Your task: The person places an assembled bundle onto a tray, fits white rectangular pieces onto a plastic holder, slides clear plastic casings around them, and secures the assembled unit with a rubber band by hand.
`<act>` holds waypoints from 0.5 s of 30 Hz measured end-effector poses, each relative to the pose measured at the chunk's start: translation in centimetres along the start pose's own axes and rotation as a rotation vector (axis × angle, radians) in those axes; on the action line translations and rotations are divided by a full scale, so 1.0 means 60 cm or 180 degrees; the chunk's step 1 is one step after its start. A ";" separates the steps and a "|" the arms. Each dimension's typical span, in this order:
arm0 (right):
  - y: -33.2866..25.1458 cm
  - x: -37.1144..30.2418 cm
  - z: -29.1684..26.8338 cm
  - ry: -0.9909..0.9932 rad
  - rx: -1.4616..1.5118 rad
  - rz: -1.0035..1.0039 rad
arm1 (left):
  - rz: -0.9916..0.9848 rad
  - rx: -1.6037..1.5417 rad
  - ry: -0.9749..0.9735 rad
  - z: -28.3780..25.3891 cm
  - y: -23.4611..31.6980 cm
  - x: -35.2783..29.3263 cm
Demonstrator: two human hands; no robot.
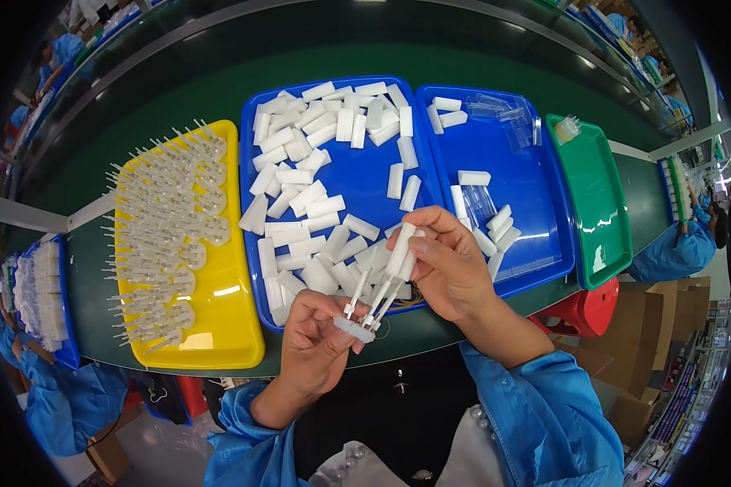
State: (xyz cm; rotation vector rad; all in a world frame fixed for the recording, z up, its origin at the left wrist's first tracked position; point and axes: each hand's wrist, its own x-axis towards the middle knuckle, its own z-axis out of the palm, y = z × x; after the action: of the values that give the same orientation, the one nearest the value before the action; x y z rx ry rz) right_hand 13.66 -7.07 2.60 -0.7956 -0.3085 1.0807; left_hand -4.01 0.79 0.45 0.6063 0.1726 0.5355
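Near the front edge of the bench, my left hand [309,351] grips a round, translucent white plastic base [354,328] by its rim. Several thin white stems rise from the base, tilted up and to the right. My right hand [453,264] pinches a white foam-like cylinder [400,250] between thumb and fingers, at the upper ends of some stems. A second white piece seems to lie beside it, partly hidden by the fingers. Whether the cylinder sits on a stem I cannot tell. Behind both hands, loose white cylinders [317,213] fill much of a blue tray [374,199].
A yellow tray [234,329] at left holds many stemmed bases [166,219]. Right of the middle, another blue tray [524,203] has white cylinders and clear plastic tubes [495,109]. Farther right, a green tray [601,199] holds a small clear piece. A red stool [589,310] stands below.
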 end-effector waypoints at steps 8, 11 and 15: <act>0.004 -0.005 0.000 -0.0174 -0.0348 -0.0207 | -0.0121 0.0129 0.0255 0.006 0.002 -0.002; -0.007 -0.004 -0.010 -0.0327 -0.0623 -0.0407 | -0.0167 -0.0021 0.0271 0.005 0.004 0.000; -0.020 0.000 -0.018 -0.0716 -0.0338 -0.0238 | -0.0251 -0.0195 0.0212 0.008 0.006 -0.002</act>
State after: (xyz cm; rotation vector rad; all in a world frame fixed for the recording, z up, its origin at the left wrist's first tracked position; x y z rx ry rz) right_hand 15.09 -7.83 2.69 -0.7513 -0.5855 1.0915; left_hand -4.12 0.75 1.05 0.5202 0.2413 0.4833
